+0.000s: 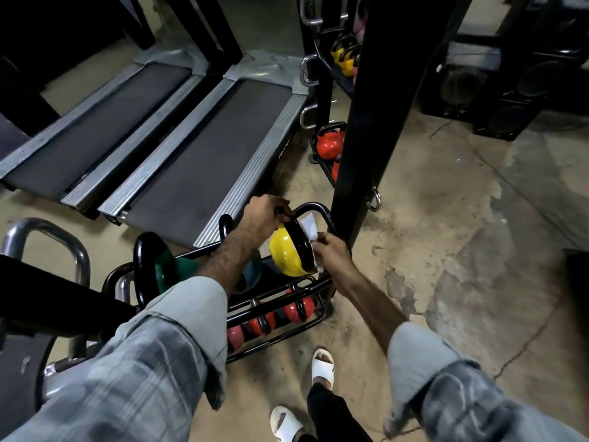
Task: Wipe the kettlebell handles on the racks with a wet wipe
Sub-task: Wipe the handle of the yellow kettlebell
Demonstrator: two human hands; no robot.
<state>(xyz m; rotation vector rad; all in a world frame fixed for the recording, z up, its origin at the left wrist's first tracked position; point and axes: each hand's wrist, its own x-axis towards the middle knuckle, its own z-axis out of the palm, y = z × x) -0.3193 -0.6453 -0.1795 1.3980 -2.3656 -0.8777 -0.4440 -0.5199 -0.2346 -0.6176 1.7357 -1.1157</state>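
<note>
A yellow kettlebell (pixel 284 253) with a black handle (pixel 298 242) is tilted on the top shelf of the low black rack (pixel 314 287). My left hand (pixel 263 215) grips the top of that handle. My right hand (pixel 333 252) pinches a white wet wipe (pixel 310 229) against the handle's right side. A green kettlebell (pixel 175 269) and a blue one (pixel 251 271), partly hidden by my left forearm, sit further left on the same shelf. Red kettlebells (pixel 298 309) fill the lower shelf.
A black upright post (pixel 366 129) stands just right of the rack. Behind it a second rack holds red (pixel 330 143) and yellow kettlebells (pixel 344 59). Two treadmills (pixel 204 151) lie to the left. Speakers (pixel 516 90) stand at the back right. My feet in white sandals (pixel 323 366) are on the concrete floor.
</note>
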